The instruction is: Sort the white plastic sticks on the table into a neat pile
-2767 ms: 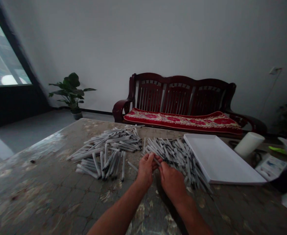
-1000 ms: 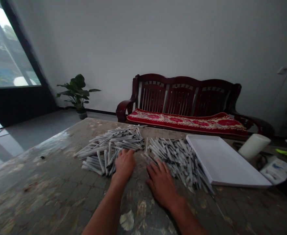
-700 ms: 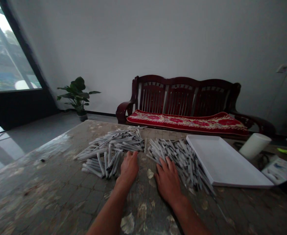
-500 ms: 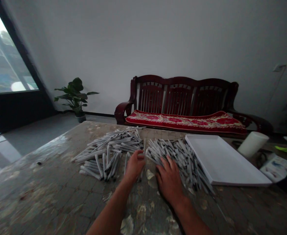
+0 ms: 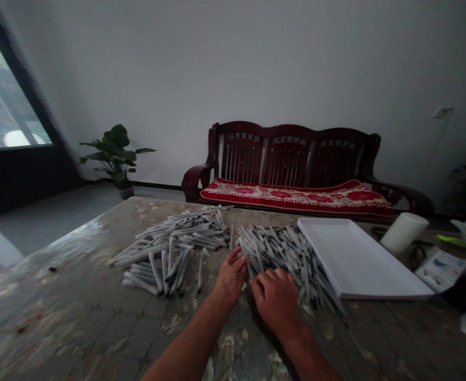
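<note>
A pen [image 5: 246, 260] with a pale barrel stands tilted between my two hands, its top leaning away from me. My left hand [image 5: 231, 275] has closed its fingers and thumb around the barrel. At the lower end of this pen, my right hand [image 5: 276, 296] is curled with thumb and fingers together; its grip is partly hidden. Just beyond my right hand lies a heap of similar pens [image 5: 284, 246], whitish with dark ends. To the left spreads another pile of pens [image 5: 185, 233], and a single pen [image 5: 200, 272] lies apart beside it.
A shallow white tray [image 5: 370, 286] stands right of the pens. Farther right are a white roll [image 5: 403, 234] and a small printed box [image 5: 441, 270]. Behind the patterned table [image 5: 98, 307] stands a dark wooden bench [image 5: 288, 153], with a potted plant [image 5: 116, 153] to its left.
My left hand has turned and moved right, with a pen now upright in its fingers. My right hand has drawn back slightly from the heap and curled at the pen's lower end.
</note>
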The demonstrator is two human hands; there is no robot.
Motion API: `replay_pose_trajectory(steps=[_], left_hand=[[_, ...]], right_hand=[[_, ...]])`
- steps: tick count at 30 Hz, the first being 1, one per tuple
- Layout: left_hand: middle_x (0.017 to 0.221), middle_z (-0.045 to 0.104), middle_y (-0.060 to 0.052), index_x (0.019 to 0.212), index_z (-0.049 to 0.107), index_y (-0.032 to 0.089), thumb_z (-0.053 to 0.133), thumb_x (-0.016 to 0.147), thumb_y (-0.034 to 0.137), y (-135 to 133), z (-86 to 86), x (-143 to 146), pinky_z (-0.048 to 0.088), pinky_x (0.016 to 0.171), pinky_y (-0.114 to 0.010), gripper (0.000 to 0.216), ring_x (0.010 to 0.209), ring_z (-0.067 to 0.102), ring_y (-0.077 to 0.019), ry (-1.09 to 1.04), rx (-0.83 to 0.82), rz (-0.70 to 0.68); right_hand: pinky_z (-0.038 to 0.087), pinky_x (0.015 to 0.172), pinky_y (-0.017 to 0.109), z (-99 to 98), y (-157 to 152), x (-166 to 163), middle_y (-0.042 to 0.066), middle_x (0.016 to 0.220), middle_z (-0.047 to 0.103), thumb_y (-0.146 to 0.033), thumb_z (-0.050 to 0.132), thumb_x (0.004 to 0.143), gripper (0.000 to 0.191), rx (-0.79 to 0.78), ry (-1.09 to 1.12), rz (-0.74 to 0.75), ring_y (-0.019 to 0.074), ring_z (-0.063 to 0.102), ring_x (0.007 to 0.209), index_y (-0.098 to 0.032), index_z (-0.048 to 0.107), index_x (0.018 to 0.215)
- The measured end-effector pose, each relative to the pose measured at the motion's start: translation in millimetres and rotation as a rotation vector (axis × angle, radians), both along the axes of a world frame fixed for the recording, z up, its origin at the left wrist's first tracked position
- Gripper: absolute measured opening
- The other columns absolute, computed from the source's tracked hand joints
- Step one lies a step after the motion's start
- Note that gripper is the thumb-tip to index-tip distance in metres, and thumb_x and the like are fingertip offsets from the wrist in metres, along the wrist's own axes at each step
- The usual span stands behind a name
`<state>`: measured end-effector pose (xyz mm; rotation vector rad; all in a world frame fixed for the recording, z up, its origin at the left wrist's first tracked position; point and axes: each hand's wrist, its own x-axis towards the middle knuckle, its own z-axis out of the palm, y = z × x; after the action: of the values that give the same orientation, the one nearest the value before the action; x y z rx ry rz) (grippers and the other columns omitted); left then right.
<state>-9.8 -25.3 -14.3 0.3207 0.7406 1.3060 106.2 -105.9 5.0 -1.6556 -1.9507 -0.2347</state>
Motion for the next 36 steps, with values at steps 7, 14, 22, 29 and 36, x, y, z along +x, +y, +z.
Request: replay_pose_trajectory(steps=[7, 14, 22, 29, 36], left_hand=[[0.079, 0.069, -0.001, 0.095, 0.067, 0.016, 0.084, 0.066, 0.021, 0, 4.8, -1, 0.054, 0.065, -0.021, 0.034, 0.066, 0.066, -0.0108, 0.067, 0.06, -0.11], [0.074, 0.069, -0.002, 0.078, 0.067, 0.015, 0.091, 0.055, 0.037, -3, 5.8, 8, 0.055, 0.062, -0.022, 0.04, 0.065, 0.065, -0.0113, 0.105, 0.13, -0.114], [0.057, 0.063, 0.001, 0.067, 0.063, 0.013, 0.091, 0.051, 0.042, -5, 5.5, 12, 0.053, 0.051, -0.021, 0.043, 0.052, 0.062, -0.0111, 0.285, 0.081, -0.028], [0.058, 0.065, 0.0, 0.066, 0.059, 0.015, 0.089, 0.06, 0.032, -7, 13.0, 10, 0.054, 0.052, -0.021, 0.035, 0.053, 0.066, -0.0128, 0.253, 0.002, 0.008], [0.06, 0.066, 0.0, 0.069, 0.06, 0.014, 0.089, 0.061, 0.032, -6, 8.8, 10, 0.055, 0.053, -0.022, 0.034, 0.054, 0.066, -0.0128, 0.23, 0.024, 0.011]], right_hand=[[0.025, 0.074, 0.033, -8.2, 12, 13, 0.003, 0.075, 0.066, -0.029, 0.054, 0.096, 0.026, 0.019, -0.058, -0.054, 0.021, 0.053, 0.081, -0.023, 0.061, 0.072], [0.026, 0.071, 0.031, -11.6, 19, 32, 0.001, 0.075, 0.067, -0.031, 0.044, 0.101, 0.034, -0.035, -0.012, -0.105, 0.0181, 0.057, 0.077, -0.022, 0.061, 0.073], [0.031, 0.073, 0.029, -9.8, 24, 37, 0.001, 0.077, 0.069, -0.034, 0.047, 0.099, 0.032, 0.013, 0.177, -0.073, 0.0179, 0.059, 0.08, -0.022, 0.066, 0.076], [0.036, 0.08, 0.031, -5.2, 27, 35, 0.004, 0.088, 0.069, -0.035, 0.053, 0.095, 0.02, 0.1, 0.256, -0.023, 0.0206, 0.059, 0.088, -0.022, 0.067, 0.09], [0.036, 0.078, 0.031, -8.8, 28, 36, 0.003, 0.084, 0.071, -0.031, 0.046, 0.098, 0.029, 0.022, 0.249, -0.063, 0.0202, 0.059, 0.084, -0.022, 0.069, 0.082]])
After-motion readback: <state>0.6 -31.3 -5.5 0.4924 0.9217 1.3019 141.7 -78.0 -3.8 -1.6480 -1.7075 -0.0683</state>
